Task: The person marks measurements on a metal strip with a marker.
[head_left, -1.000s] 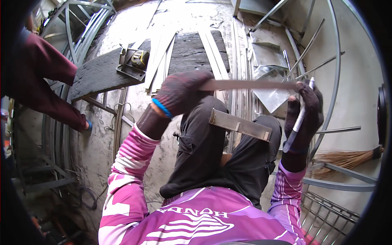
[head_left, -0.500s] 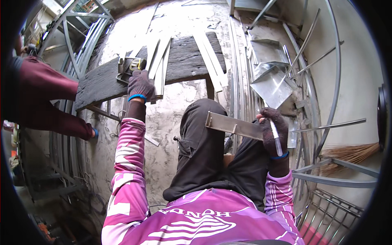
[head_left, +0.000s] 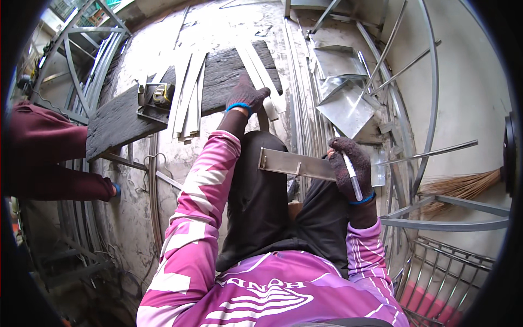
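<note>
My left hand (head_left: 248, 98), in a dark knit glove, is at the near edge of the dark wooden bench (head_left: 220, 79). Its thumb and forefinger are spread beside two pale flat strips (head_left: 256, 68); whether it touches them I cannot tell. My right hand (head_left: 350, 170), gloved too, is closed around the end of a flat metal bar (head_left: 298, 165) with a short upright tab. The bar reaches across above my thighs. A white marker pen (head_left: 352, 175) is also held in that hand, slanting across the glove.
A tape measure (head_left: 162, 95) rests at a small metal frame (head_left: 146, 103) on the bench, left of more pale strips (head_left: 188, 95). Another person's maroon-trousered legs (head_left: 49, 147) are at the left. Bent sheet metal (head_left: 348, 103), long bars and a straw broom (head_left: 468, 188) are at the right.
My left hand has left the tape measure and moved right along the bench to the two right-hand strips. My right hand still holds the bar and marker. The whole view has shifted slightly.
</note>
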{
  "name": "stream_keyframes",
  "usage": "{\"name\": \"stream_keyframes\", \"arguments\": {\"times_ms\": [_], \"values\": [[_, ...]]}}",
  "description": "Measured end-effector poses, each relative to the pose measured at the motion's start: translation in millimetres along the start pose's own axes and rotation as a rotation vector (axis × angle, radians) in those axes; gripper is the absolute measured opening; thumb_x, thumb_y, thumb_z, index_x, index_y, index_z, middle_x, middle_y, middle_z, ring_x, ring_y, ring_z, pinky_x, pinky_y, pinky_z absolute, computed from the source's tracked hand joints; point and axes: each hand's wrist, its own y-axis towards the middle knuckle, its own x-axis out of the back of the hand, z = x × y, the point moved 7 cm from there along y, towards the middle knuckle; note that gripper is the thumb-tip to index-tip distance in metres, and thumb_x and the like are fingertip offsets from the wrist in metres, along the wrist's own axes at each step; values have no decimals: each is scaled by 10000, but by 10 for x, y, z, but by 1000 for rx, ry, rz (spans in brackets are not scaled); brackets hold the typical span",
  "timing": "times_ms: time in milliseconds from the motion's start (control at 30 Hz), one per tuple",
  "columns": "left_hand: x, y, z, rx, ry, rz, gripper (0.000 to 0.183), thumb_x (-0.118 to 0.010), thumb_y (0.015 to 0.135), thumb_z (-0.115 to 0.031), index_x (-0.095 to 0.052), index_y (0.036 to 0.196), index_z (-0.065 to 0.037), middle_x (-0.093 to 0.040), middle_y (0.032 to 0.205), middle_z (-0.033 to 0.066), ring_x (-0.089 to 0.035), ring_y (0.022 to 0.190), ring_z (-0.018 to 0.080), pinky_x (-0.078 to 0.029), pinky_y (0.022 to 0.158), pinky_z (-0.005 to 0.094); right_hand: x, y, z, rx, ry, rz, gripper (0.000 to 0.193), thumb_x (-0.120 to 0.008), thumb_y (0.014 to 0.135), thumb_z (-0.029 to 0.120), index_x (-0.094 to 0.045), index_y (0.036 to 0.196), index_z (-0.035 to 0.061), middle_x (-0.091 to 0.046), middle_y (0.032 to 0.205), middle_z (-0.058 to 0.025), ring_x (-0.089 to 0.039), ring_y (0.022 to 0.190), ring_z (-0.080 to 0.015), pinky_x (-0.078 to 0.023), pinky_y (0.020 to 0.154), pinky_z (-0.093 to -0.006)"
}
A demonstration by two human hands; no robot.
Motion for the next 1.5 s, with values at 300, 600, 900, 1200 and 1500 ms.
{"name": "stream_keyframes", "arguments": {"times_ms": [300,600,900,1200,1500], "values": [[149,-43,68,78,19,-71,983,-829,865,-405,-350,1645,-48,-678,1366,352,-673,1287,479,-527,1117,506,31,12,71,46,-33,-8,212,-762,917,33,-750,1127,9,-785,1084,-201,-779,993,-371,-613,890,-423],[66,28,120,-27,204,-160,1066,-817,847,-295,-233,1675,35,-741,1212,338,-777,1055,425,-613,952,478,21,1,82,31,3,-31,199,-763,914,47,-754,1109,12,-788,1052,-196,-781,966,-372,-618,868,-422],[-88,87,165,-58,247,-207,1181,-893,819,-329,-193,1688,57,-776,1014,288,-786,768,320,-632,793,418,30,31,125,103,-54,-43,188,-753,919,67,-759,1102,23,-785,1026,-198,-784,942,-367,-619,844,-421],[-183,47,157,-33,136,-145,1251,-905,789,-318,-132,1695,66,-775,920,250,-760,653,253,-626,625,380,35,-8,64,79,-38,-22,194,-742,937,40,-738,1127,0,-771,1029,-175,-766,947,-309,-608,855,-392],[-110,-225,92,109,-106,-44,1184,-814,805,-291,-119,1682,95,-744,1125,360,-800,885,379,-646,851,422,82,-24,71,116,-58,-20,198,-729,936,-12,-726,1133,-32,-753,1024,-174,-758,954,-281,-595,870,-381]]}}
